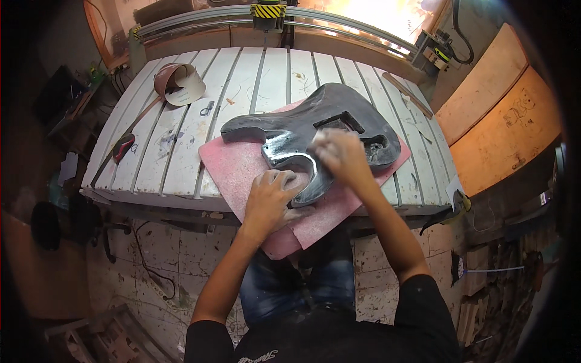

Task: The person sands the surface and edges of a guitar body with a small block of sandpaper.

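A dark, dusty guitar body (290, 121) with routed cavities lies on a pink foam sheet (236, 169) on the slatted white table. My left hand (275, 196) has its fingers bent around the edge of the lower horn at the near side, gripping the body. My right hand (339, 154) is pressed on the top near the central cavity, fingers closed on a small pale pad (318, 139), partly hidden by the fingers; its material is hard to tell.
Left on the table (139, 163) lie a curled sanding sheet (181, 89) and a red-black handled tool (123, 147). A wooden strip (408, 94) lies back right. A rail (345, 27) with machine parts spans behind; orange boards (502, 127) lean at the right.
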Available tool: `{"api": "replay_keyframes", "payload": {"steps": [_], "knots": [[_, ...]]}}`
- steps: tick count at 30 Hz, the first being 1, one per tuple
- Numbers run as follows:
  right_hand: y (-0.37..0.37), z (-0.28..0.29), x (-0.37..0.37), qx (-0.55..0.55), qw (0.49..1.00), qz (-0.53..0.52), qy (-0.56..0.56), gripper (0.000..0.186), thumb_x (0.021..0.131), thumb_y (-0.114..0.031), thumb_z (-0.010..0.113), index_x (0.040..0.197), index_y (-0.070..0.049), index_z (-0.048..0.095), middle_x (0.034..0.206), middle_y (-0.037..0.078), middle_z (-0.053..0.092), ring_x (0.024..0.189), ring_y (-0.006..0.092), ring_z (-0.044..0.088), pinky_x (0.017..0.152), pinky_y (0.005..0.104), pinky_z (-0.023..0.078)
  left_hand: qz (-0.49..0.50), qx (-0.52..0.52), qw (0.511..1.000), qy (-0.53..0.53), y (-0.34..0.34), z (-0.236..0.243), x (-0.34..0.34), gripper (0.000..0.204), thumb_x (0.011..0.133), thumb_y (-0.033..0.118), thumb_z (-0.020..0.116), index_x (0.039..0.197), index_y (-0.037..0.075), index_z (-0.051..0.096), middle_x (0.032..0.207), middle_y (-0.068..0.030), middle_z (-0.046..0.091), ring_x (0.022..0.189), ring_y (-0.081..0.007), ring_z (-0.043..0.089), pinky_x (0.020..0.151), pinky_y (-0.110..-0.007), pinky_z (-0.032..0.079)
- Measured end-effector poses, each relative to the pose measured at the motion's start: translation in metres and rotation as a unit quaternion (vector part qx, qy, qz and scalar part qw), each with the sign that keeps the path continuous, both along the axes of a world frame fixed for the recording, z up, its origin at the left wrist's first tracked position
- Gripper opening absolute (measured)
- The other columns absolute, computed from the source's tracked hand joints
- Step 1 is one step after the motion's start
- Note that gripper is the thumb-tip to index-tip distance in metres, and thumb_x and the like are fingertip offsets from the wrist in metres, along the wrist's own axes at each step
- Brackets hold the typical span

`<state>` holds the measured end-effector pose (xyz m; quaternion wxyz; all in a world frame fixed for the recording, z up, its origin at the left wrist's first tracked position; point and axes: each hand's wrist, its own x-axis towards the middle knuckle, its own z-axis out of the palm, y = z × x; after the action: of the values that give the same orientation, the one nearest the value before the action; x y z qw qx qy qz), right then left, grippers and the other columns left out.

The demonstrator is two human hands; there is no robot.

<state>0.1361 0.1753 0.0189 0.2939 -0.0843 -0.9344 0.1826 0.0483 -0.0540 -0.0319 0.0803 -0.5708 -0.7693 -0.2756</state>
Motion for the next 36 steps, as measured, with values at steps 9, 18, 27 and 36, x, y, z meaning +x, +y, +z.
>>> {"api": "replay_keyframes", "payload": {"steps": [9,18,27,36], "knots": [[-0.087,0.006,0.045,0.021,0.998,0.066,-0.004,0.016,0.089,-0.022,0.08,0.104,-0.019,0.081,0.123,0.012,0.076,0.113,0.0332,0.068,0.099,0.0483,0.051,0.011,-0.022,1.0,0.004,-0.011,-0.008,-0.007,0.064,0.074,0.05,0.088,0.132,0.023,0.077,0.135,-0.0041,0.063,0.127,-0.0304,0.055,0.106,-0.049,0.047],[0.036,-0.006,0.04,-0.029,0.985,-0.172,0.005,0.013,0.093,-0.023,0.079,0.104,-0.016,0.08,0.115,0.011,0.076,0.112,0.0312,0.068,0.1,0.0491,0.049,-0.006,0.017,1.0,-0.003,0.006,0.0,0.001,0.061,0.075,0.051,0.088,0.13,0.024,0.079,0.134,-0.0033,0.063,0.125,-0.0298,0.055,0.105,-0.047,0.047],[-0.088,-0.003,0.072,-0.01,0.999,-0.009,0.038,0.02,0.089,-0.022,0.081,0.108,-0.016,0.079,0.122,0.014,0.074,0.113,0.0342,0.066,0.099,0.048,0.048,0.009,-0.012,1.0,0.017,-0.009,-0.002,-0.002,0.061,0.075,0.047,0.09,0.13,0.025,0.079,0.133,-0.0035,0.064,0.126,-0.0305,0.056,0.105,-0.048,0.048],[-0.037,-0.004,0.021,0.021,0.999,-0.004,0.036,0.014,0.095,-0.028,0.077,0.101,-0.016,0.08,0.11,0.012,0.076,0.106,0.0381,0.067,0.092,0.052,0.051,0.009,0.128,0.95,-0.284,-0.02,0.019,-0.062,0.069,0.069,0.035,0.1,0.13,0.011,0.076,0.124,-0.0115,0.069,0.121,-0.0307,0.063,0.108,-0.046,0.048]]}}
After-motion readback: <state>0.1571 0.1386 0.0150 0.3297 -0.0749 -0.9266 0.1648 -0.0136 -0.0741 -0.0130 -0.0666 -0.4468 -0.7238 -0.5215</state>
